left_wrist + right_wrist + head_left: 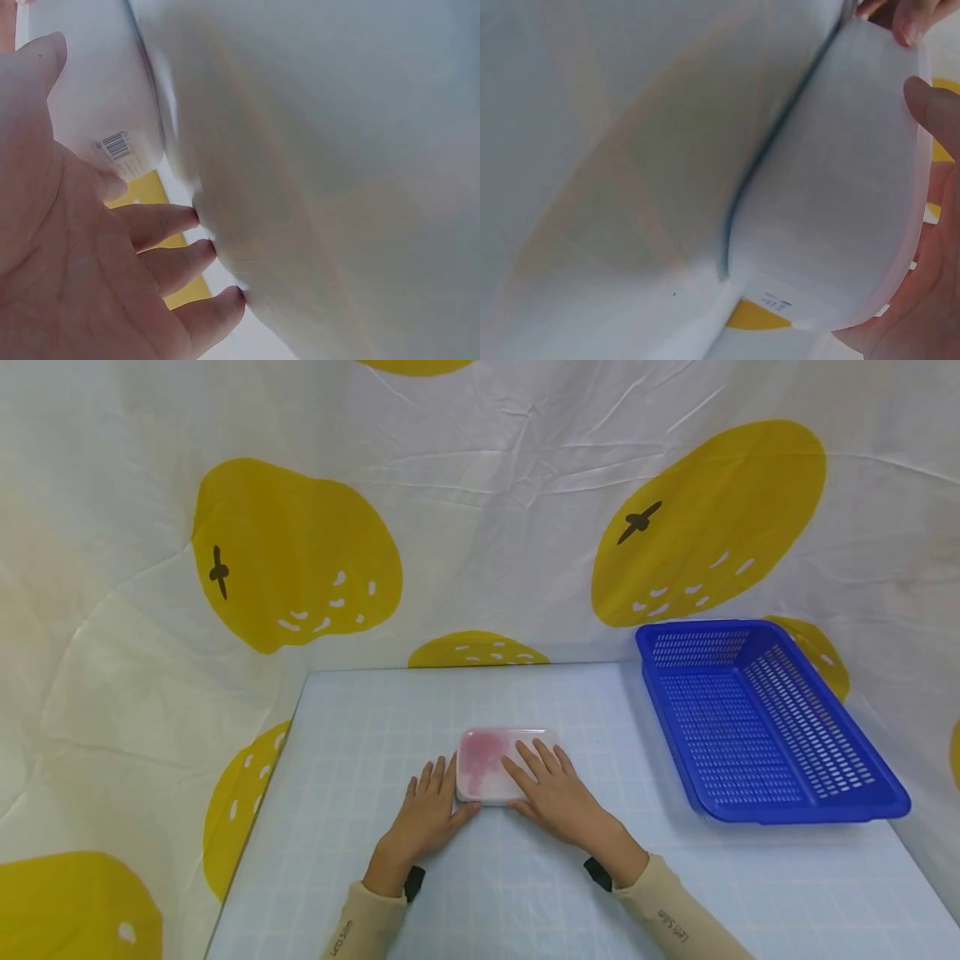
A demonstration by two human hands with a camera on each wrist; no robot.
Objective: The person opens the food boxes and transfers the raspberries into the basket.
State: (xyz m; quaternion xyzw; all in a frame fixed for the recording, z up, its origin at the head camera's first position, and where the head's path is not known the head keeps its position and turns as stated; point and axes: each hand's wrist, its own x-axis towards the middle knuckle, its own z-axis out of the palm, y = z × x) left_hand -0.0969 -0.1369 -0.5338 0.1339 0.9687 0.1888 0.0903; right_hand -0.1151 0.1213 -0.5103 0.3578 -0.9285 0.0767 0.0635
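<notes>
Frosted plastic, tinted pink on one side, makes up the flat lidded box [498, 764] that lies in the middle of the pale blue gridded table [375, 718], right in front of you. Its long axis runs left to right across your body. Your right hand [553, 789] lies flat on the lid's right half, fingers straight and spread, pointing away from you. Your left hand [427, 810] rests on the table just at the box's left short end, fingers straight, the thumb against the near left corner. Neither hand curls round the box; both are relaxed and flat. The blue basket [757, 718] stands well apart on the right side of the table, so your right hand is the nearer one to it.
</notes>
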